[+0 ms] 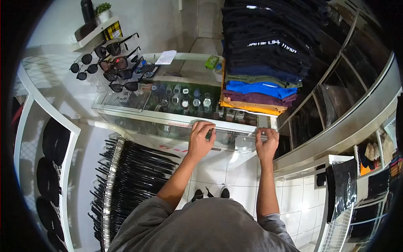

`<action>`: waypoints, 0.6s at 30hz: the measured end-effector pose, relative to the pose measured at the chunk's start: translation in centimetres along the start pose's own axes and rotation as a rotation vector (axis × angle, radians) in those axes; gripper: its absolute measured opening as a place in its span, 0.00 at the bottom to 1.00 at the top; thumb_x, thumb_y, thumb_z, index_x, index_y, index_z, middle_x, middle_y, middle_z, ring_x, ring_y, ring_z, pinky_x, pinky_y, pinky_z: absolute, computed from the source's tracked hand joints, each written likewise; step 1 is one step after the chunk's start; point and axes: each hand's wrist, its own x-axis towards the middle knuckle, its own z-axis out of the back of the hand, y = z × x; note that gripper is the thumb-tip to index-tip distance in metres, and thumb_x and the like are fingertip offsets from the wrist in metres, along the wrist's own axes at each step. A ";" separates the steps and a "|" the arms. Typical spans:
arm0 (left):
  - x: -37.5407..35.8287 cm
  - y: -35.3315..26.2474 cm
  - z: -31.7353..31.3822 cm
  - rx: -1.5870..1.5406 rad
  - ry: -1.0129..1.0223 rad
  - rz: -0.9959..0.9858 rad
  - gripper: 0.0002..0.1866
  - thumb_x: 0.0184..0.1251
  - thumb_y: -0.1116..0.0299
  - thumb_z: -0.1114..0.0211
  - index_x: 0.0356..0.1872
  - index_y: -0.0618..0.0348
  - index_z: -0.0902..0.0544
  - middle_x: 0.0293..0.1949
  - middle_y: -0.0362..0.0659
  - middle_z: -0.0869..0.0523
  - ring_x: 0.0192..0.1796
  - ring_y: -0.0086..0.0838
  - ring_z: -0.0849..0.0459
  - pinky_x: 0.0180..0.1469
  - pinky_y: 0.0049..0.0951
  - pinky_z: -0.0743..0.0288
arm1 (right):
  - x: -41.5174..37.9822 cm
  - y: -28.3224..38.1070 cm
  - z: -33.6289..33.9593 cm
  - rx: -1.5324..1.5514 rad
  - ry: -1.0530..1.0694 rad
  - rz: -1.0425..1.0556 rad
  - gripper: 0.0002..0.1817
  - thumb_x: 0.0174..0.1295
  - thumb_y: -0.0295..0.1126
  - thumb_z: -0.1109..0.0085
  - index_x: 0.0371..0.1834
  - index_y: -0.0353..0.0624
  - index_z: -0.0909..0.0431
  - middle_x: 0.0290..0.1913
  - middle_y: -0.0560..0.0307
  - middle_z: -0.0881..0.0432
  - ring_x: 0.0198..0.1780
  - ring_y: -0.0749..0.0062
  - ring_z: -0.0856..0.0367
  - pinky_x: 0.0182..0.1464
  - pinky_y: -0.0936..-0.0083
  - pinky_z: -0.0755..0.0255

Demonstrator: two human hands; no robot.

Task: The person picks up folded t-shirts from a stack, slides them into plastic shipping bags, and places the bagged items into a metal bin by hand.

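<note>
Both of my hands are at the front edge of a glass display counter (159, 116). My left hand (202, 137) rests by the white rim with its thumb and fingers curved apart, nothing seen between them. At the rim's right end, the fingers of my right hand (267, 140) are bent together; what they hold, if anything, is hidden. A dark label strip (231, 132) lies on the rim between the hands. Watches (184, 103) sit in rows under the glass. Behind my hands rises a tall pile of folded shirts (262, 89), mostly black, with blue, maroon and orange ones low down.
Sunglasses (119, 63) hang on a stand at the counter's left, near a calculator (147, 70) and a paper (166, 57). Black hangers (138, 176) fill a rack at lower left. Caps (48, 178) line the left wall. Glass-fronted shelves (331, 96) stand on the right.
</note>
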 end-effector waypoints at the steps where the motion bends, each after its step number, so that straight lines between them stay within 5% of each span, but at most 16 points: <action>1: 0.0 0.1 -0.2 -0.009 -0.013 0.026 0.08 0.59 0.73 0.28 0.40 0.60 0.13 0.44 0.47 0.15 0.51 0.45 0.18 0.55 0.44 0.23 | 0.2 -0.2 -0.1 -0.011 0.022 0.026 0.06 0.58 0.28 0.30 0.37 0.41 0.12 0.41 0.45 0.14 0.49 0.49 0.19 0.55 0.55 0.26; 8: 1.0 -2.8 -1.0 0.125 -0.030 0.039 0.05 0.60 0.71 0.28 0.35 0.59 0.12 0.39 0.47 0.15 0.47 0.46 0.18 0.53 0.45 0.24 | 1.0 -1.7 2.0 0.101 0.122 0.117 0.05 0.57 0.28 0.32 0.33 0.40 0.14 0.35 0.44 0.14 0.44 0.44 0.18 0.53 0.54 0.26; 15: 7.5 -10.6 0.3 0.089 -0.135 -0.068 0.11 0.60 0.71 0.25 0.44 0.58 0.11 0.42 0.47 0.13 0.47 0.44 0.16 0.51 0.41 0.21 | 8.3 2.6 8.6 0.365 0.129 0.045 0.03 0.57 0.26 0.30 0.33 0.39 0.13 0.35 0.48 0.13 0.38 0.56 0.13 0.44 0.64 0.20; 18: 13.3 -14.7 3.4 0.108 -0.217 -0.266 0.14 0.61 0.72 0.26 0.49 0.60 0.12 0.43 0.49 0.13 0.48 0.44 0.16 0.52 0.41 0.22 | 13.5 5.7 12.2 0.423 -0.037 0.300 0.02 0.57 0.22 0.31 0.33 0.37 0.13 0.36 0.49 0.13 0.38 0.62 0.13 0.44 0.71 0.20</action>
